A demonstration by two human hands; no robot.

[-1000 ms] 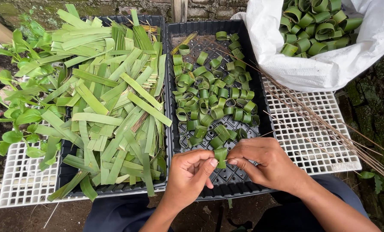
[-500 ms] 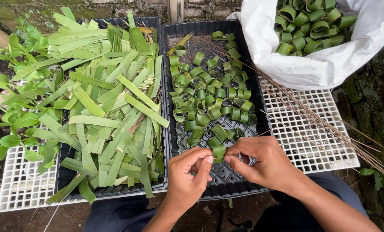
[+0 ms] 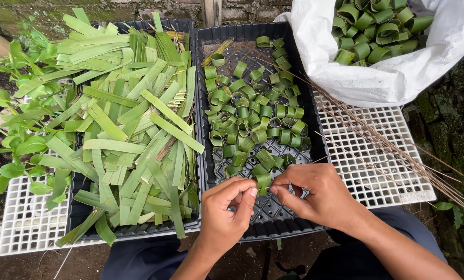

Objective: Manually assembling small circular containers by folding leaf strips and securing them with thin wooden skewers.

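Observation:
My left hand (image 3: pixel 227 211) and my right hand (image 3: pixel 318 193) meet over the near end of a black tray (image 3: pixel 304 67), fingertips pinching the same small rolled green leaf strip (image 3: pixel 263 181). Whether a thin stick is in my right fingers I cannot tell. Beyond them the tray holds several green leaf rings (image 3: pixel 252 111). To the left, another black tray (image 3: pixel 81 218) is heaped with flat cut leaf strips (image 3: pixel 133 119).
A white sack (image 3: pixel 392 78) at the back right holds more leaf rings (image 3: pixel 377 28). Thin brown sticks (image 3: pixel 398 148) lie on a white grid panel (image 3: pixel 366 181) at the right. Leafy plants (image 3: pixel 14 129) crowd the left edge. A mossy wall runs behind.
Both hands have drawn closer together over the near end of the tray and now pinch the leaf strip between their fingertips. The rest of the scene is unchanged.

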